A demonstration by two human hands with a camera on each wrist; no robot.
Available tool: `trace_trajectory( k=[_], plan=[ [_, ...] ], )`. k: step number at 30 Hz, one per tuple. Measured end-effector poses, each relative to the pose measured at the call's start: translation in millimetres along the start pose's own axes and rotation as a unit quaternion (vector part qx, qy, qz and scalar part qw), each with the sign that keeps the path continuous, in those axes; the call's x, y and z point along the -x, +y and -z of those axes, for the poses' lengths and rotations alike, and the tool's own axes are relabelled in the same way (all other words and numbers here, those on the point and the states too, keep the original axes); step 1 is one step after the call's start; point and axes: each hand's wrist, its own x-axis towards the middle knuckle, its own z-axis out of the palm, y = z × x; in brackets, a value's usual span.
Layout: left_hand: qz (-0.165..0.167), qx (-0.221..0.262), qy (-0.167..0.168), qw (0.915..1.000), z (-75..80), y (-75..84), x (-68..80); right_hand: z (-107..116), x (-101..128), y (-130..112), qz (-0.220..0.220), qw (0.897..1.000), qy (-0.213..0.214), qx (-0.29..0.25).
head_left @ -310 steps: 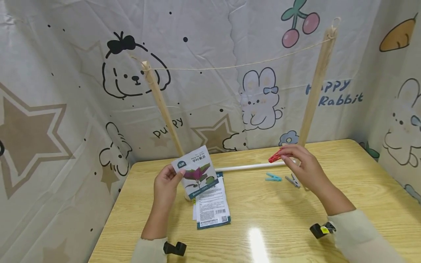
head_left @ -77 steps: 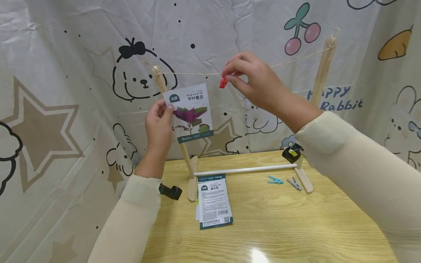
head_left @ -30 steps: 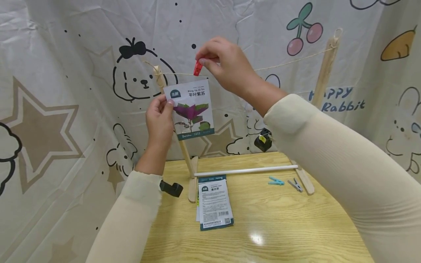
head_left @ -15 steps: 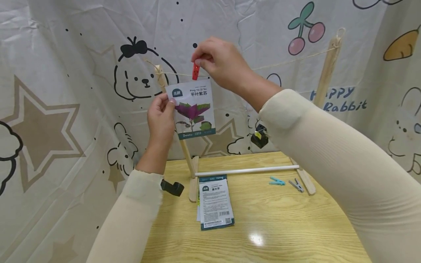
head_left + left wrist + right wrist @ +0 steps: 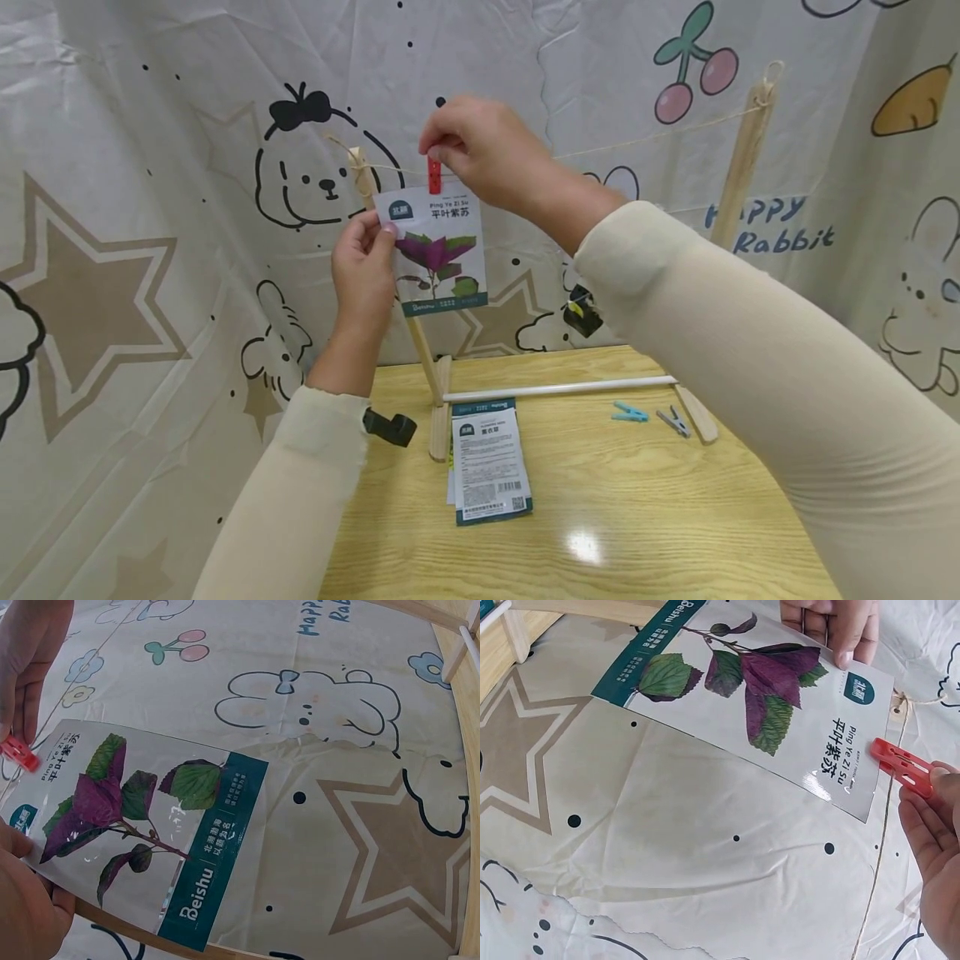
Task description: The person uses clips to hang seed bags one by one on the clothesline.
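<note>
Near the left wooden post, my left hand (image 5: 365, 271) pinches a white seed packet (image 5: 468, 229) by its left side, thumb on the front. The packet is upright and shows a purple-and-green leafy plant above a dark green band. My right hand (image 5: 491, 154) pinches a red clothespin (image 5: 434, 177) by its upper end. In the right wrist view, the tip of the clothespin (image 5: 885, 754) overlaps the packet's top edge, right where the thin string (image 5: 881, 847) runs. That string (image 5: 660, 136) spans two upright posts; part of it is hidden behind my right hand.
Below, several stacked seed packets (image 5: 491, 467) lie on the wooden table (image 5: 600, 500). A light blue clothespin (image 5: 630, 412) and a grey clothespin (image 5: 672, 422) lie to their right. A white rod (image 5: 562, 388) joins the stand's feet. Behind hangs a printed cloth (image 5: 510, 67).
The packet has risen from near the table to the string. My right hand has carried the red clothespin up, then left and lately slightly down, onto the packet's top edge.
</note>
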Motion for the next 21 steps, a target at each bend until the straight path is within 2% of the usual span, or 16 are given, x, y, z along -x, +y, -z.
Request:
trace_trajectory(
  k=[8,15,21],
  plan=[
    [-0.003,0.0,-0.005,1.0,-0.8,0.6,-0.8,-2.6,-1.6,-6.2,0.007,0.999,-0.02,0.029],
    [0.004,-0.003,-0.01,0.9999,-1.4,-0.3,0.1,-3.4,-1.5,-9.3,-0.008,0.999,-0.04,0.028],
    [0.0,-0.005,-0.009,0.9999,-1.6,-1.5,-0.1,-4.0,-2.7,-8.0,-0.003,0.999,-0.042,0.03]
  ],
)
